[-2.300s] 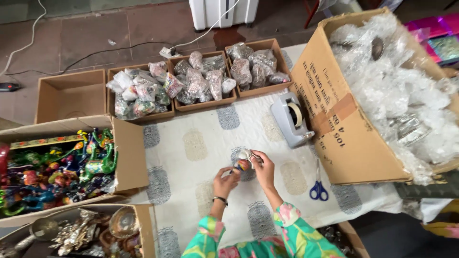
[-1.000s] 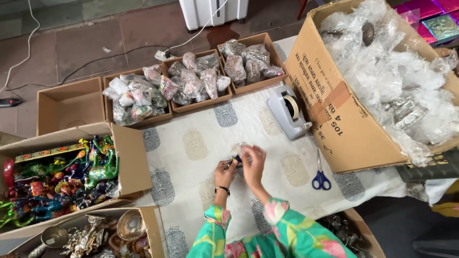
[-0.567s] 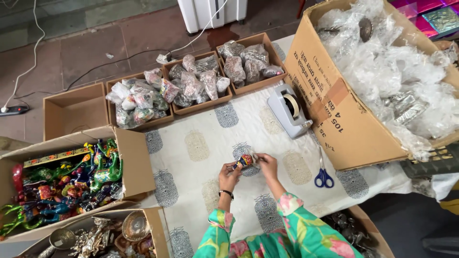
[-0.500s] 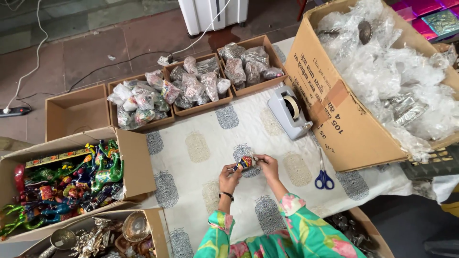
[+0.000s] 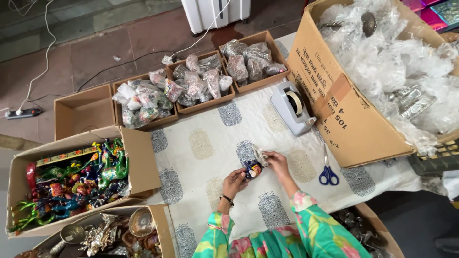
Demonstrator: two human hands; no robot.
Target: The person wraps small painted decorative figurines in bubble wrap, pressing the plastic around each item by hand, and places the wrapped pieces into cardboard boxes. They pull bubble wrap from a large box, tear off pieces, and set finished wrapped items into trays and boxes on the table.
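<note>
Over the patterned white cloth [image 5: 210,143], both my hands hold a small dark blue painted figurine [image 5: 251,169] partly wrapped in clear plastic. My left hand [image 5: 234,181] grips it from below, a dark band on the wrist. From the right, my right hand [image 5: 276,161] pinches the plastic wrap at the figurine's top. My sleeves are bright floral green and pink.
A grey tape dispenser [image 5: 292,107] and blue-handled scissors [image 5: 328,171] lie to the right. A big carton of plastic-wrapped items [image 5: 382,62] stands at right. Three trays of wrapped pieces [image 5: 196,81] sit behind, an empty box [image 5: 81,110] and a box of colourful figurines [image 5: 71,181] at left.
My hands have stayed at the cloth's centre, turning the figurine and working the plastic around it. The view has shifted slightly.
</note>
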